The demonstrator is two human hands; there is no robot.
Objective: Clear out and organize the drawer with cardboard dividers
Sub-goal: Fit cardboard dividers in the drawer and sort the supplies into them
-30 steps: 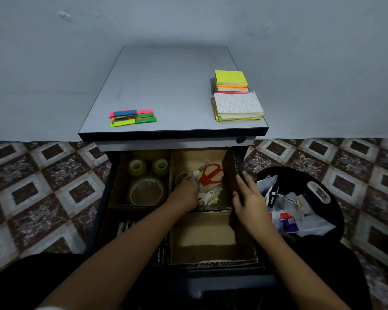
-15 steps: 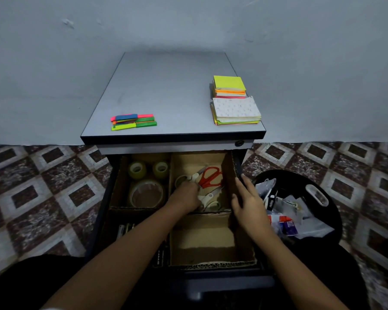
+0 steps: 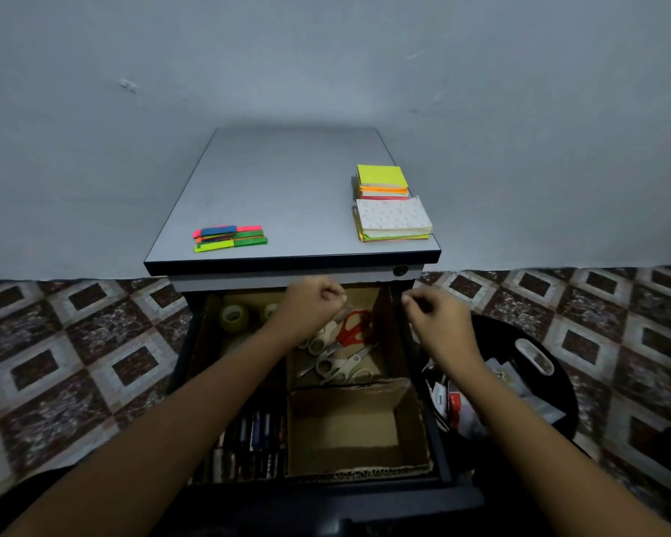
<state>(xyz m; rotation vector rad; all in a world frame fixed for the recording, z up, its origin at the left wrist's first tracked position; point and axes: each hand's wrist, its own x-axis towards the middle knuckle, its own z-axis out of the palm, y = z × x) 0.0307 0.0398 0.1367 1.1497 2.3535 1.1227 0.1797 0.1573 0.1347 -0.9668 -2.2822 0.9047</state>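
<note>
drawer (image 3: 440,459) open, cardboard dividers (image 3: 349,385) in | left hand (image 3: 310,304) + right hand (image 3: 438,315) both curled tight over its back end, nothing visible in them | 3 scissors (image 3: 351,327) back-right | 2 tape rolls (image 3: 233,315) back-left | 2 sticky-note stacks (image 3: 392,219) up top

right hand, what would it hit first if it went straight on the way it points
Probably the grey rail under the cabinet top, near the lock: the curled fingers of the right hand aim forward and slightly left at it. Depth is unclear, so it could slip beneath.
</note>
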